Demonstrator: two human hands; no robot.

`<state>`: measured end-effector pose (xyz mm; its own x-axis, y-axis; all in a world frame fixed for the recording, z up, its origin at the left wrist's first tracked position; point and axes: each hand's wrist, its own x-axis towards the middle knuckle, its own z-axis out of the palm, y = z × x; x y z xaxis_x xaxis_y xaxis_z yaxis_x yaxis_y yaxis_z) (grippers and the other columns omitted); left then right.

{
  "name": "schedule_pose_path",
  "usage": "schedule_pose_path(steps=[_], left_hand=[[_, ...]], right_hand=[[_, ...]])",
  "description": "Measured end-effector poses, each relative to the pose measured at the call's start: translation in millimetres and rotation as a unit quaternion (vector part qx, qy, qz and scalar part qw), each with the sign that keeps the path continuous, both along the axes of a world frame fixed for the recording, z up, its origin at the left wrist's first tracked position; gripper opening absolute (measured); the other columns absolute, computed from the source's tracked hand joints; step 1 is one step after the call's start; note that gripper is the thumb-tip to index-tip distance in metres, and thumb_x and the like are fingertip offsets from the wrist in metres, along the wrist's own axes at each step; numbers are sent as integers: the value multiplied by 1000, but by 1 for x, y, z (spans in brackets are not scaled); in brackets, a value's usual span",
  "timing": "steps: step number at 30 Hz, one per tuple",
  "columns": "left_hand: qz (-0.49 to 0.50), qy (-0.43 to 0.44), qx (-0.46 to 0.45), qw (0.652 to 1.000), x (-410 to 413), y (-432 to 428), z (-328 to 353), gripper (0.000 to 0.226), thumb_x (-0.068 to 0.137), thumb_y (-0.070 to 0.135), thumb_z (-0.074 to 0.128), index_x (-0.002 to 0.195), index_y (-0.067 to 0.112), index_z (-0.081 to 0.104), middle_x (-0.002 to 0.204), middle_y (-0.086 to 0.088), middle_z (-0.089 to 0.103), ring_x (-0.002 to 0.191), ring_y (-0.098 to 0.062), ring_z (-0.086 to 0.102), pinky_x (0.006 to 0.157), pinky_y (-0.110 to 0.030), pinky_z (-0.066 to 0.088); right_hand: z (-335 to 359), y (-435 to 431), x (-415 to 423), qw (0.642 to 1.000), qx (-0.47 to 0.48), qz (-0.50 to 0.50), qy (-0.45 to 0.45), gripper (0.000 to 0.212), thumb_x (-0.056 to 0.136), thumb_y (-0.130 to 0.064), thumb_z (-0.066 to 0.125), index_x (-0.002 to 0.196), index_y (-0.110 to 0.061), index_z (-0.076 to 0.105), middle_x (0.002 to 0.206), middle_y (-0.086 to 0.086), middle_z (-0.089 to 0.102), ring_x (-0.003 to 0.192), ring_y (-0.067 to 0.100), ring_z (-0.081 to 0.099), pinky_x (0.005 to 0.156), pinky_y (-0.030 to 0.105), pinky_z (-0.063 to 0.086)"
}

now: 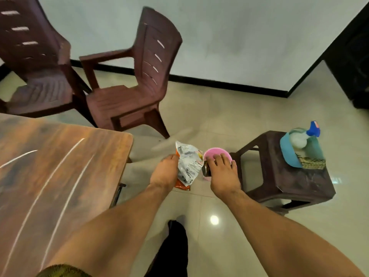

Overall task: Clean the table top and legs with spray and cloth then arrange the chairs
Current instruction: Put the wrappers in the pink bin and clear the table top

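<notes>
Brown wood-grain worktop (60,166) at 9 o'clock of the view, top looks bare, glossy, a few pale streaks across it that read as light reflections, can't confirm wet or wiped. One thin metal leg (117,193) shows under the near corner; other legs hidden.

Judged stage: early, clearing-off phase. Spray and cloth not in hand, so top and legs likely still uncleaned, chairs not arranged.

Left hand (164,170) closed around a crinkled silver-and-orange snack packet (187,164), fingers hidden behind it. Right hand (222,172) curled over a pink bowl (214,153) and also gripping a small dark jar-like item (206,169), too blurred to name surely. Both hands low over the tiled floor (219,120), at centre frame, just off the worktop's 3 o'clock edge.

At 3 o'clock from the hands, a dark plastic stool (287,182). On its far end: spray bottle (303,136) with blue trigger, lying against a blue item (287,152), unclear if cap or tub, and a folded checked cloth (311,163) just beside it. Untouched.

At 11–12 o'clock, two maroon plastic chairs: left chair (38,76) and right chair (127,92), pulled off from the worktop, close together, angled, not tucked in. White wall with black skirting behind.

Left to do, by my read: set down carried items, spray, wipe top, wipe legs, place chairs.
</notes>
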<state>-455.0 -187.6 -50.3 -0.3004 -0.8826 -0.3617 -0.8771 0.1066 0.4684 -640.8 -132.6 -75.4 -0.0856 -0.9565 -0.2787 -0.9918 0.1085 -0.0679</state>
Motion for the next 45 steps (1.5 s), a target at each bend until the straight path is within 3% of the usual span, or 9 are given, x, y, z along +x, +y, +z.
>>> schedule_pose_path(steps=[5, 21, 28, 30, 32, 35, 36, 41, 45], left_hand=[[-24, -3, 43, 999, -89, -69, -76, 37, 97, 19, 58, 133, 11, 54, 131, -7, 59, 121, -27, 58, 97, -36, 47], [81, -51, 88, 992, -201, -146, -397, 27, 90, 24, 66, 114, 13, 61, 117, -7, 65, 103, -31, 64, 80, -36, 50], [77, -53, 85, 992, -217, -135, -429, 17, 93, 20, 61, 109, 16, 59, 111, -4, 65, 96, -26, 62, 71, -29, 39], [72, -58, 92, 991, -222, -133, -422, 20, 92, 18, 62, 112, 14, 59, 113, -3, 64, 99, -25, 61, 72, -27, 37], [71, -63, 102, 990, -229, -131, -410, 21, 92, 18, 63, 112, 14, 59, 114, -3, 64, 99, -23, 63, 72, -26, 40], [81, -41, 130, 987, -245, -128, -389, 26, 92, 22, 65, 115, 12, 62, 117, -4, 66, 100, -24, 65, 78, -29, 48], [83, -29, 141, 986, -253, -126, -384, 28, 92, 25, 66, 116, 11, 63, 117, -4, 66, 100, -24, 65, 78, -27, 48], [88, 41, 170, 981, -283, -122, -384, 31, 89, 33, 66, 116, 18, 63, 117, -2, 67, 102, -22, 66, 84, -30, 53], [67, 77, 132, 986, -292, -120, -397, 57, 97, 27, 48, 152, 18, 38, 156, -5, 42, 141, -26, 42, 116, -41, 38]], right_hand=[[-79, -59, -82, 999, 25, -32, -12, 83, 83, -8, 57, 156, -22, 19, 155, 5, 29, 148, 30, 17, 122, 53, 16], [-438, -155, -214, 979, 192, 45, -49, 84, 83, -8, 61, 155, -20, 21, 156, 5, 33, 147, 31, 21, 121, 53, 21], [-470, -175, -230, 983, 156, 13, -98, 89, 84, -8, 60, 158, -23, 12, 164, 2, 19, 153, 31, 6, 121, 55, -4], [-459, -171, -232, 981, 86, -47, -168, 70, 87, -15, 55, 152, -24, 31, 156, 0, 35, 147, 28, 25, 123, 51, 13], [-434, -160, -227, 919, 35, -215, -328, 47, 93, -29, 50, 140, -30, 47, 138, -2, 56, 127, 25, 50, 109, 50, 41], [-387, -144, -214, 677, 130, -457, -562, 40, 99, -42, 56, 137, -37, 47, 122, -4, 66, 108, 22, 64, 89, 45, 55], [-377, -138, -212, 643, 155, -466, -587, 42, 96, -42, 61, 136, -39, 47, 119, -5, 68, 104, 22, 67, 84, 45, 58], [-389, -120, -215, 756, 97, -436, -478, 46, 88, -17, 72, 129, -28, 56, 114, -5, 69, 104, 16, 66, 83, 32, 54], [-417, -140, -233, 747, 89, -500, -430, 43, 87, -6, 67, 128, -16, 61, 117, 5, 70, 96, 22, 65, 72, 30, 55]])
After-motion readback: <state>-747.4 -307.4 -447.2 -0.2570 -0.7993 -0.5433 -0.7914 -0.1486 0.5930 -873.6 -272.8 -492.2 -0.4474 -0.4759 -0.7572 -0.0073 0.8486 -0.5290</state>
